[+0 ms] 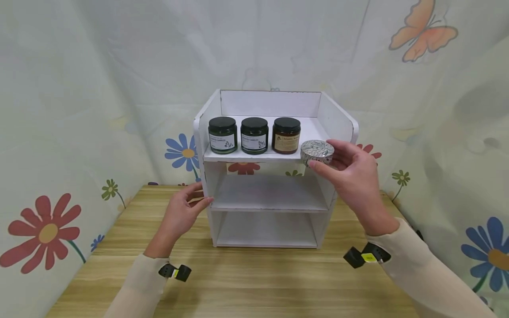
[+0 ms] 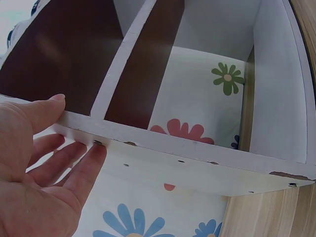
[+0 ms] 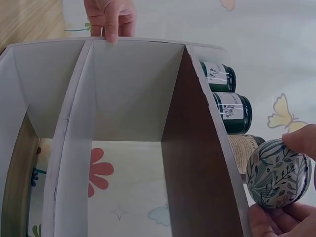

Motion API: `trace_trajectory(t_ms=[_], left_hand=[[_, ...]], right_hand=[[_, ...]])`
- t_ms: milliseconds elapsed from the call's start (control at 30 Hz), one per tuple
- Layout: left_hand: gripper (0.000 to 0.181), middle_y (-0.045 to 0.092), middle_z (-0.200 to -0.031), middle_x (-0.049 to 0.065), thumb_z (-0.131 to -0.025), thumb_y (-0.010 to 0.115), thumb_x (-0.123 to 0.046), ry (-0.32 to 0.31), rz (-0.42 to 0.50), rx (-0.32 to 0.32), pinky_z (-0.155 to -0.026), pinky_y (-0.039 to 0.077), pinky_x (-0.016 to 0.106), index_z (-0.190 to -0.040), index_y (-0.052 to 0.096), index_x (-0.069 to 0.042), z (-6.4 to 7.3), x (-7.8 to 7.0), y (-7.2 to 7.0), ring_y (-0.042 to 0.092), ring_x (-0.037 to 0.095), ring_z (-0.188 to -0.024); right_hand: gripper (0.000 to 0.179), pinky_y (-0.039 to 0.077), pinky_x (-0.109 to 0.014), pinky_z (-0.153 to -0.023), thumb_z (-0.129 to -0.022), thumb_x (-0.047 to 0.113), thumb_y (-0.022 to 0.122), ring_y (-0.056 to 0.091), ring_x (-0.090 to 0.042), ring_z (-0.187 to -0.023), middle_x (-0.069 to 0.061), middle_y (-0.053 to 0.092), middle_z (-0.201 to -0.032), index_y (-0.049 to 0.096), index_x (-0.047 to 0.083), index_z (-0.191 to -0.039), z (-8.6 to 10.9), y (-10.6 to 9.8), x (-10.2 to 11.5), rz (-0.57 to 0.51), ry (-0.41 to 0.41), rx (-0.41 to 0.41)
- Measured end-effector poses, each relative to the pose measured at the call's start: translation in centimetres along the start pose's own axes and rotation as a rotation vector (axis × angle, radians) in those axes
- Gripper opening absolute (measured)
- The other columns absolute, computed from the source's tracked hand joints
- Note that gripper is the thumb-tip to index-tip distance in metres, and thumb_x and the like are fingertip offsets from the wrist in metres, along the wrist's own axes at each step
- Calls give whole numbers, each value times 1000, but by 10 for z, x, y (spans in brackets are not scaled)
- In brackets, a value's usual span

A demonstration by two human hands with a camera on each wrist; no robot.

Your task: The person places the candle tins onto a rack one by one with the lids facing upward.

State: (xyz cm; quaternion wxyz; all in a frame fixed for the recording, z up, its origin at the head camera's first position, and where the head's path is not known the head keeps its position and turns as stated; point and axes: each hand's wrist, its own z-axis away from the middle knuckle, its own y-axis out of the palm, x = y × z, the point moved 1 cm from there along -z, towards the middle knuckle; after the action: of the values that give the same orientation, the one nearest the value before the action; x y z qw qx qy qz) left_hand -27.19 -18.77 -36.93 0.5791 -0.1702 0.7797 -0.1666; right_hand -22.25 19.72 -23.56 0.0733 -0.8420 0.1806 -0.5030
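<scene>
A round patterned tin (image 1: 317,151) with a leafy design is pinched between the thumb and fingers of my right hand (image 1: 355,176), at the front right of the top shelf. In the right wrist view the tin (image 3: 279,174) is tilted, close to the shelf's edge. My left hand (image 1: 184,212) holds the left side panel of the white shelf unit (image 1: 268,192), thumb on the front edge and fingers along the outer face. On the top shelf stand two green candle jars (image 1: 223,140) (image 1: 254,140) and one amber candle jar (image 1: 286,140), all black-lidded, in a row.
The shelf unit stands on a wood-grain table (image 1: 254,282). Its middle shelf (image 1: 270,194) and bottom shelf (image 1: 266,229) lie below the jars. A white curtain (image 1: 159,66) printed with flowers and a butterfly hangs behind and at both sides.
</scene>
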Motion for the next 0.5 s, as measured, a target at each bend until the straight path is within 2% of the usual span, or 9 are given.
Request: trace_trajectory(t_ms=[367, 500], left_hand=[[56, 57, -145, 12, -98, 72, -27, 5, 0, 2, -107, 51, 47, -149, 53, -16, 0, 2, 0, 59, 37, -133], [57, 57, -146, 12, -98, 72, -28, 7, -2, 1, -107, 52, 47, -150, 53, -16, -1, 2, 0, 59, 37, -133]], right_hand=[[72, 57, -14, -91, -84, 35, 86, 70, -24, -113, -12, 69, -132, 57, 6, -143, -5, -1, 3, 74, 34, 10], [73, 58, -22, -95, -85, 35, 85, 70, -26, -115, -14, 69, -133, 56, 5, -145, -8, -2, 3, 111, 37, 19]])
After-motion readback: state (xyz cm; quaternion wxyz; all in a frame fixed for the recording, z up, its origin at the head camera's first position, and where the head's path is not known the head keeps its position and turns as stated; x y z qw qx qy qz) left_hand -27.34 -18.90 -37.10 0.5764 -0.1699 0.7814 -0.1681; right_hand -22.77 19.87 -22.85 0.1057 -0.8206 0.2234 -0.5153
